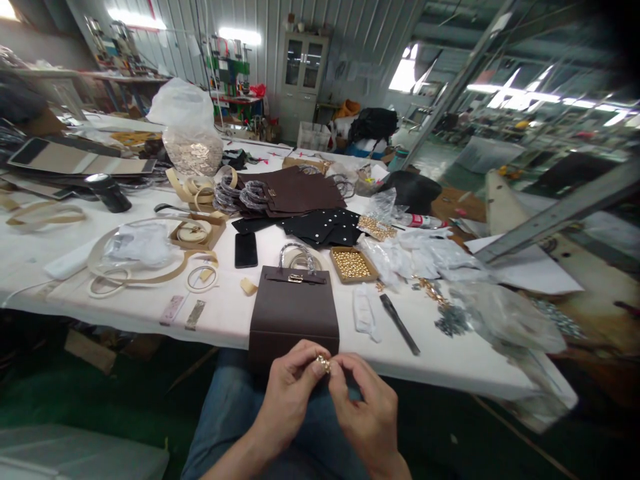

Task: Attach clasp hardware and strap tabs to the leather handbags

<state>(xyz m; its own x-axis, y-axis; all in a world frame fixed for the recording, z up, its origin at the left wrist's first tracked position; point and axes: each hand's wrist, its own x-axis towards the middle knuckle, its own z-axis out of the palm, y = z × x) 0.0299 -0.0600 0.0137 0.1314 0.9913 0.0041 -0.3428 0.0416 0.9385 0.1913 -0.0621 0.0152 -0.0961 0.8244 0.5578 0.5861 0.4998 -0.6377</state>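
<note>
Small gold metal pieces (323,363) sit between the fingertips of both hands, above my lap; their exact kind is too small to make out. My left hand (295,380) is closed, thumb and fingers pinching them. From the other side my right hand (363,400) touches them with thumb and forefinger pressed together. Just beyond my fingers, a dark brown handbag (295,303) with a gold clasp and plastic-wrapped handles lies on the white table, its lower part over the front edge. A box of gold studs (353,265) stands behind it to the right.
A dark flat bar tool (400,325) and a white packet (365,312) lie right of the bag. A black phone (246,250), tape rolls (202,278) and a black cylinder (109,193) are to the left. Stacked brown bag pieces (300,190) lie behind; metal fittings (451,320) are heaped at right.
</note>
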